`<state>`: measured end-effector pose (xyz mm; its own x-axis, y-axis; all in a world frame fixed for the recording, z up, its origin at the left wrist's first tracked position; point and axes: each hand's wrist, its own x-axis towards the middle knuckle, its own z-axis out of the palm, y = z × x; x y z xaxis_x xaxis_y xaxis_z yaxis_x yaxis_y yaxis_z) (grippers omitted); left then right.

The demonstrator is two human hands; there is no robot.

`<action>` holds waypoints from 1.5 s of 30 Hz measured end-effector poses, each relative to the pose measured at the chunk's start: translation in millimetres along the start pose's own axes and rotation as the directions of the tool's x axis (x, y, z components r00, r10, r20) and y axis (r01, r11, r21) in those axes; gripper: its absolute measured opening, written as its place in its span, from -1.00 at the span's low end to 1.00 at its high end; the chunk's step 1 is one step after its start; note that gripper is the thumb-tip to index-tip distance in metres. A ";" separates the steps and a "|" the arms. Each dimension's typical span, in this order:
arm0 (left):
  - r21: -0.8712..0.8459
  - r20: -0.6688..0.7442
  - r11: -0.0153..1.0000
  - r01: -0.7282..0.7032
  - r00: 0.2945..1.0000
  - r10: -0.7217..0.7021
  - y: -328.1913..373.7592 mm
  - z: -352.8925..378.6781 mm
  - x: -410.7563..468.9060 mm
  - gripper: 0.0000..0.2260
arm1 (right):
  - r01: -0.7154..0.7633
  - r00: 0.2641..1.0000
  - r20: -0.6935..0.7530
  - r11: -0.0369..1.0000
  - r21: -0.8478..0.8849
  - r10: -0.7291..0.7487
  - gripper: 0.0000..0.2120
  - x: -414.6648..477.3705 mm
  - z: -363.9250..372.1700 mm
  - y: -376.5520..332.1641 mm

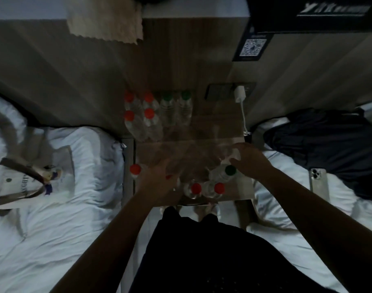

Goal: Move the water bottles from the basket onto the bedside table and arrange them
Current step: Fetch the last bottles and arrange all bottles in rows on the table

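On the wooden bedside table [219, 115], four red-capped bottles [138, 111] and two green-capped bottles [176, 106] stand in rows at the back left. A clear, blurred basket [193, 159] sits at the table's front. It holds two upright red-capped bottles [207, 188] and a tilted green-capped bottle [225, 173]. Another red-capped bottle [135, 169] is at its left side. My left hand [157, 182] reaches over the basket's left part, and a red cap [169, 177] peeks out beside it. My right hand [249, 161] curls round the basket's right rim, just beyond the green cap.
White beds flank the table, the left one [54, 208] with a tote bag [28, 182], the right one [286, 187] with dark clothing [328, 149] and a phone [319, 185]. A white charger [239, 94] with its cable hangs from the wall socket behind the table.
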<state>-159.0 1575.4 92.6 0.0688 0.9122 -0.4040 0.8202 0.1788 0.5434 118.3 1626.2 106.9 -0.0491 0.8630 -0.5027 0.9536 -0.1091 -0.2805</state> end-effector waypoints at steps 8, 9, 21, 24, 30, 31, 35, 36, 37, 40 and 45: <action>-0.073 -0.044 0.980 0.183 0.982 -0.186 24.5 45.1 -12.6 -0.75 | 0.044 0.998 0.048 0.999 -0.020 -0.043 -0.72 4.3 11.5 46.0; -0.058 -0.065 0.979 0.197 0.977 -0.201 23.3 50.0 -13.9 -0.77 | 0.043 0.998 0.039 0.999 -0.006 -0.043 -0.74 5.7 12.5 49.5; 0.013 -0.126 0.972 0.234 0.965 -0.231 8.7 52.6 -7.2 -0.68 | 0.115 0.991 0.072 0.993 -0.039 -0.112 -0.55 15.4 2.1 60.3; 0.077 -0.102 0.970 0.229 0.970 -0.221 12.2 36.6 7.6 -0.71 | 0.127 0.991 0.057 0.991 -0.045 -0.125 -0.58 23.3 -1.6 49.3; 0.199 -0.054 0.979 0.046 0.998 -0.036 19.1 6.2 52.7 -0.68 | 0.153 0.984 0.104 0.986 -0.064 -0.145 -0.67 44.8 -16.8 7.8; 0.208 -0.046 0.978 0.014 0.999 -0.005 20.1 1.5 60.1 -0.68 | 0.150 0.984 0.105 0.987 -0.054 -0.144 -0.69 47.6 -17.9 0.3; 0.128 0.010 0.990 -0.056 0.998 0.055 26.3 -18.7 88.2 -0.55 | 0.151 0.987 0.057 0.987 -0.059 -0.147 -0.74 58.6 -17.3 -30.8; 0.131 0.017 0.990 -0.058 0.998 0.056 25.6 -22.1 95.3 -0.52 | 0.156 0.987 0.052 0.985 -0.068 -0.153 -0.75 61.8 -17.4 -39.7; 0.130 0.026 0.990 -0.062 0.998 0.059 23.7 -23.9 102.7 -0.52 | 0.165 0.985 0.060 0.985 -0.055 -0.161 -0.75 65.4 -16.5 -46.8; 0.128 0.077 0.990 -0.059 0.996 0.050 19.0 -27.6 119.2 -0.46 | 0.146 0.986 0.075 0.989 0.019 -0.147 -0.73 80.1 -10.5 -65.6; 0.164 0.100 0.981 -0.100 0.991 0.084 10.8 -29.1 130.8 -0.44 | 0.052 0.997 0.054 0.997 -0.064 -0.049 -0.67 94.4 -1.6 -93.0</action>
<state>-157.7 1707.4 67.0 0.1940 0.8827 -0.4280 0.8914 0.0236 0.4527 25.5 1718.6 86.9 -0.1113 0.8397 -0.5316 0.9667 -0.0325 -0.2538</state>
